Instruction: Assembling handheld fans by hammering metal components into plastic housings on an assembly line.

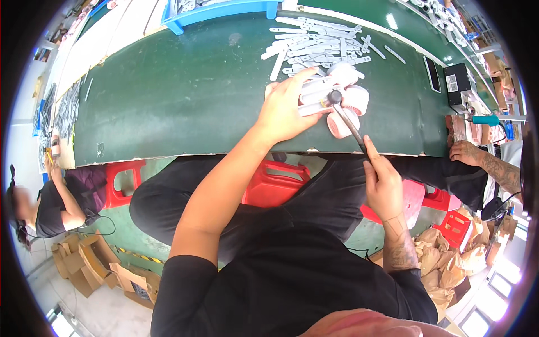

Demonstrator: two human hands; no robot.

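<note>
My left hand (283, 109) is closed around a white plastic part (314, 90) at the near side of the green table. My right hand (383, 182) grips the dark handle of a small mallet (352, 128), coming in from the lower right. The mallet's black round head (333, 98) is over the white part, touching it or just above; I cannot tell which. Beside the part sit a white round cup-shaped piece (356, 100) and another with a pinkish face (342, 123). Whether these pieces are joined to the held part is unclear.
A heap of flat grey strips (320, 45) lies just beyond my hands. A blue bin (222, 12) stands at the far edge, a phone (432, 74) and black box (460, 87) at the right. A co-worker's tattooed arm (499, 168) rests there; another person (62, 199) works at the left.
</note>
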